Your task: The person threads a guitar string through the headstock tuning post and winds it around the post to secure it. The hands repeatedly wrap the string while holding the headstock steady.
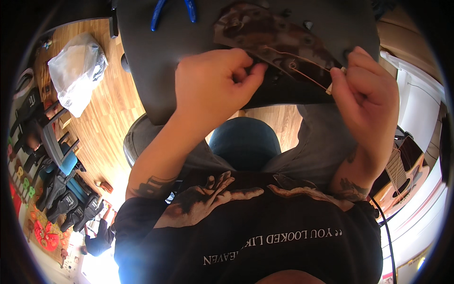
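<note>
My left hand (215,78) is closed, thumb and forefinger pinched at the lower edge of a dark brown, glossy, curved plate (283,35). What those fingers hold is hidden. A thin copper-coloured wire (309,75) with a small loop runs across the plate toward my right hand (364,87). That hand is closed too, thumb and forefinger pinching the wire's right end beside the plate's narrow tip. A small pale piece shows at the fingertips. Both hands are over the near part of a black padded surface (156,61).
Blue-handled pliers (157,14) and a small dark shiny piece (308,24) lie on the black surface. Below is a teal round seat (245,137) between my knees. An acoustic guitar (402,177) leans at right; a clear plastic bag (78,71) lies on the wooden floor at left.
</note>
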Motion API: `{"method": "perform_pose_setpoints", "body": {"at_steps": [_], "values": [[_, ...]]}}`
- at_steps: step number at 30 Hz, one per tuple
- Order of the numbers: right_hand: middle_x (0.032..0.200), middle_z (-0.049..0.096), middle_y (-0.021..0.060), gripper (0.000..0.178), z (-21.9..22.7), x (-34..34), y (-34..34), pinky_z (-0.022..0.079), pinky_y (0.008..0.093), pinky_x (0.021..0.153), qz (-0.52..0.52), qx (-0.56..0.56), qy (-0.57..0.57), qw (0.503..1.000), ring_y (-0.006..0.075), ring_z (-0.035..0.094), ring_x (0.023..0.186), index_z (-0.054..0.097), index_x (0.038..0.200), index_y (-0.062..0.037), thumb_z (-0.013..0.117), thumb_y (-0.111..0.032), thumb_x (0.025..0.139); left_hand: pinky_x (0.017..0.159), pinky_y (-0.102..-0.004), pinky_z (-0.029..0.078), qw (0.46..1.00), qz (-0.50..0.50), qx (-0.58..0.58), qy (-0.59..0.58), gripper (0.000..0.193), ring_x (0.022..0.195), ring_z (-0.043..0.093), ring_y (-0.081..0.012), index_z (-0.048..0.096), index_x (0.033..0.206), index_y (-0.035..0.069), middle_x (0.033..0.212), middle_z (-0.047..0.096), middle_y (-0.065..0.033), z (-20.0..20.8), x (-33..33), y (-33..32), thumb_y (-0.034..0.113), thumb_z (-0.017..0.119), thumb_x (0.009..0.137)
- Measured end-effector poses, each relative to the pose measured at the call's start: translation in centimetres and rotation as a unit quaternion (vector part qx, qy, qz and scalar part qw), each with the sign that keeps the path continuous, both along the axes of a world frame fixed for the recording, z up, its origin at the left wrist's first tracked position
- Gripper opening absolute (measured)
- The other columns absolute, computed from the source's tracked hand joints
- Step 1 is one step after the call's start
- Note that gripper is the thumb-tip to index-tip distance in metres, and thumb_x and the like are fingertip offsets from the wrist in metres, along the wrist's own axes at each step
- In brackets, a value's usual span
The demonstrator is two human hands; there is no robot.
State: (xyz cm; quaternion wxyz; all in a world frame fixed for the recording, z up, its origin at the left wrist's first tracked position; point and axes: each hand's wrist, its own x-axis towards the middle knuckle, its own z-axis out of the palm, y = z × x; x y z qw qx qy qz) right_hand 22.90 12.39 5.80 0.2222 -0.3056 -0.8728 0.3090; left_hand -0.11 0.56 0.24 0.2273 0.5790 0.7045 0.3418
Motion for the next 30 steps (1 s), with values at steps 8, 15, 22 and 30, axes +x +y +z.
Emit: {"method": "perform_pose_setpoints", "body": {"at_steps": [8,15,22,30], "values": [[0.065,0.029,0.0067,0.041,0.3,-0.2,0.0,0.025,0.0386,0.058,-0.009,-0.017,-0.008,1.0,0.0226,0.03,0.061,0.036,0.066,-0.0004,0.072,0.011,0.082,0.05,-0.0309,0.049,0.991,-0.033,0.128,0.021,0.016,0.056,0.065,-0.0175,0.076,0.079,0.009,0.066,0.069,-0.0021,-1.8,0.8,-0.3,0.015,0.091,0.082],[0.066,0.03,0.0064,0.041,0.4,-0.2,0.1,0.024,0.0387,0.058,-0.004,-0.021,-0.004,1.0,0.0222,0.031,0.061,0.036,0.065,-0.0006,0.072,0.011,0.083,0.053,-0.0263,0.048,0.996,-0.019,-0.076,-0.037,0.024,0.054,0.064,-0.0119,0.083,0.088,0.005,0.065,0.072,-0.0027,0.3,-1.0,0.3,0.023,0.097,0.08],[0.066,0.031,0.006,0.041,0.2,-0.1,0.1,0.024,0.0385,0.057,-0.01,-0.006,0.005,1.0,0.0214,0.032,0.061,0.038,0.065,-0.0007,0.073,0.011,0.084,0.051,-0.0399,0.05,0.98,-0.035,0.157,0.121,0.027,0.064,0.067,-0.0244,0.063,0.072,0.01,0.068,0.064,-0.0031,-2.3,1.0,-0.3,0.018,0.088,0.08],[0.065,0.032,0.0055,0.041,0.3,-0.2,-0.1,0.024,0.0378,0.056,-0.052,0.009,-0.01,0.999,0.0196,0.033,0.061,0.039,0.065,-0.0004,0.074,0.009,0.085,0.051,-0.0247,0.045,0.993,-0.075,-0.077,-0.058,0.017,0.053,0.06,-0.0075,0.084,0.091,0.003,0.064,0.072,-0.0034,-0.4,-1.9,0.5,0.018,0.092,0.09]]}}
